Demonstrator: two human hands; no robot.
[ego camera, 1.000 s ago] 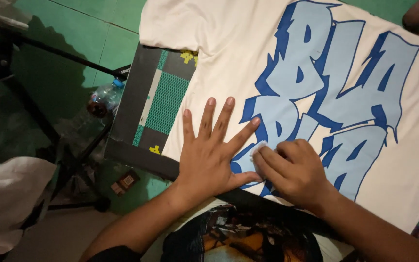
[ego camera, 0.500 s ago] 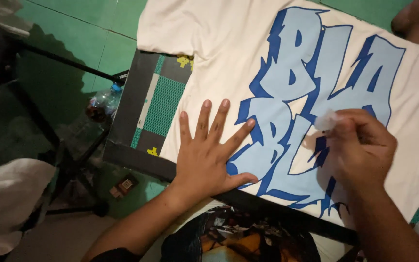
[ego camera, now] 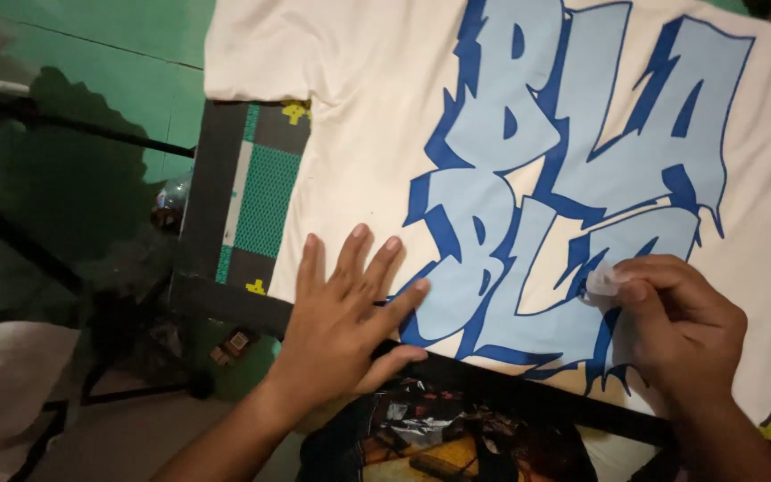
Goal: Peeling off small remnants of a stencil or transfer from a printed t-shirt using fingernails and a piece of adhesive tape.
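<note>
Your left hand (ego camera: 343,328) lies spread flat on the white shirt (ego camera: 368,134); your right hand (ego camera: 682,328) pinches a clear film scrap (ego camera: 603,280) over the blue print (ego camera: 564,178).

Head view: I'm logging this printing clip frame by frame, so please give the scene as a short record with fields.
surface: dark board with a green grid patch
garment: cream T-shirt spread flat on the board, large blue graffiti-style print
left hand: flat, fingers spread, pressing the shirt's lower edge
right hand: pinching a small clear film piece at the print
below board: dark printed garment
background: green wall
</note>
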